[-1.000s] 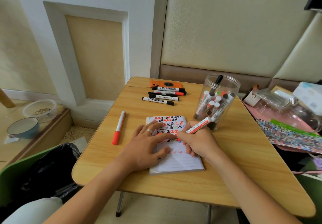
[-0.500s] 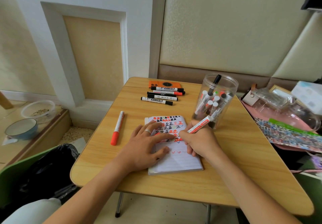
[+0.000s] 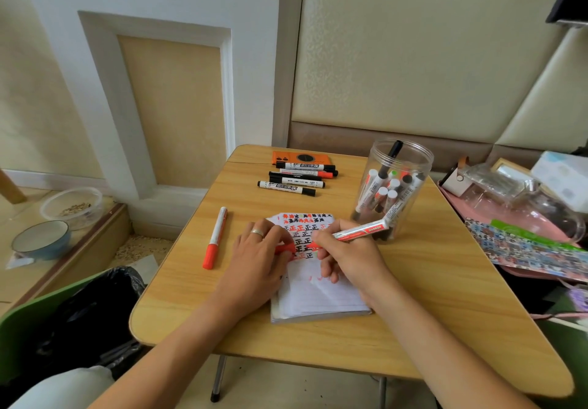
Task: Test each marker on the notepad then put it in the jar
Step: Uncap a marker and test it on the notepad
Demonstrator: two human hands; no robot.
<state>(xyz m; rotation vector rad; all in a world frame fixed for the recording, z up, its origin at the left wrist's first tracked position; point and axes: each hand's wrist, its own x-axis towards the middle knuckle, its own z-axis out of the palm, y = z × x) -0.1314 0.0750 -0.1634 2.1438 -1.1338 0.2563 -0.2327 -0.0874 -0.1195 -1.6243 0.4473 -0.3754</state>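
Observation:
A small lined notepad (image 3: 318, 294) lies on the wooden table (image 3: 429, 281), its top half filled with red and black test marks. My right hand (image 3: 353, 259) grips a white marker (image 3: 361, 230) with a red label; its red tip points left, over the marks. My left hand (image 3: 254, 259), a ring on one finger, rests on the pad's left side and pinches a red cap (image 3: 284, 248) close to that tip. The clear plastic jar (image 3: 416, 182) stands just behind my right hand and holds several markers.
A red-capped marker (image 3: 215, 238) lies left of the pad. Several markers (image 3: 294, 179) and an orange device (image 3: 286, 156) sit at the far edge. Bags and a glass pot (image 3: 525, 205) crowd the right. Bowls (image 3: 41, 238) and a black bag (image 3: 92, 307) lie left.
My left hand was flat with spread fingers on the pad; now its fingers are curled around a red cap beside the marker tip. My right hand has turned the marker more level.

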